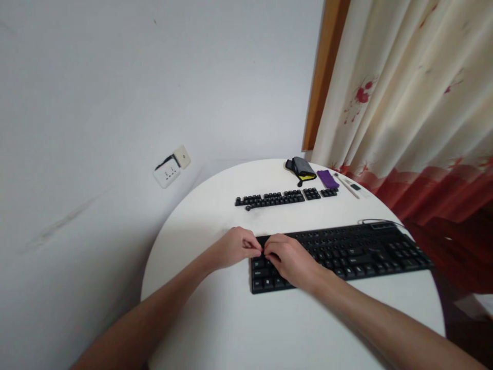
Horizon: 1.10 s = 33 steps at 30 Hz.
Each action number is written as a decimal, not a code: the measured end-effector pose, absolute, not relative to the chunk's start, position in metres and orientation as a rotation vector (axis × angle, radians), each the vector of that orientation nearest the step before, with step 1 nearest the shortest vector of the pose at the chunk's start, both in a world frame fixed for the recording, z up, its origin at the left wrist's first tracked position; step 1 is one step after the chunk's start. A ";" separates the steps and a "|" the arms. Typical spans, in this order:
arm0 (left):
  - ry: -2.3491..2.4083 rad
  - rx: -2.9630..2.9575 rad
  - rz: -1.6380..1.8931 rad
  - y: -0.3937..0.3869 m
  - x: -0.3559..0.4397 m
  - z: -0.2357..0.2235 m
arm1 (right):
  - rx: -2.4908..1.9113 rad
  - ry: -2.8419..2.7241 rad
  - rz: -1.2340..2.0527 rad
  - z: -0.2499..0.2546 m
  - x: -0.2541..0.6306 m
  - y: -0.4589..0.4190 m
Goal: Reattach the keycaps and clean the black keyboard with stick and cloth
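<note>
A black keyboard (370,257) lies at a slight slant on the round white table, with some keys of its upper rows off. At its upper left corner my left hand (236,247) is closed in a pinch, thumb against the fingers. My right hand (288,256) is closed too, its curled fingertips almost meeting the left ones over the left-hand keys. A tiny spot of red shows between the fingertips; what either hand pinches is too small and hidden to name. Behind the keyboard, loose black keycaps (275,199) are set out in rows, one slightly out of line.
At the back of the table (200,221) lie a folded grey, black and yellow cloth (303,167), a purple cloth (327,179) and a slim white brush-like tool (346,186). The keyboard's cable curls at the right rim. Wall sockets (167,172) and a curtain (389,103) stand behind.
</note>
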<state>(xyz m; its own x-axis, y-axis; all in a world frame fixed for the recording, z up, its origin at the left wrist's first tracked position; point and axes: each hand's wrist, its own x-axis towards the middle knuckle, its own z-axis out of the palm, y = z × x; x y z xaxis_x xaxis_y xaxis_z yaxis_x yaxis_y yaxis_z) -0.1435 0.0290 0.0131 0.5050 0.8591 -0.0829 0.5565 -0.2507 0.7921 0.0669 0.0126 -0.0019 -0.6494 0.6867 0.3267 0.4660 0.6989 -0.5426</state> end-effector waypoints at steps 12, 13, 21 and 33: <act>1.219 1.948 0.515 0.030 -0.141 0.015 | -0.985 -2.574 0.471 0.022 0.078 0.008; 1.225 1.955 0.514 0.030 -0.141 0.014 | -0.987 -2.585 0.465 0.023 0.078 0.009; 1.216 1.929 0.423 0.037 -0.147 0.009 | -0.999 -2.584 0.482 0.020 0.079 0.009; 1.188 1.924 0.561 0.052 -0.151 0.008 | -0.964 -2.545 0.580 0.019 0.083 0.012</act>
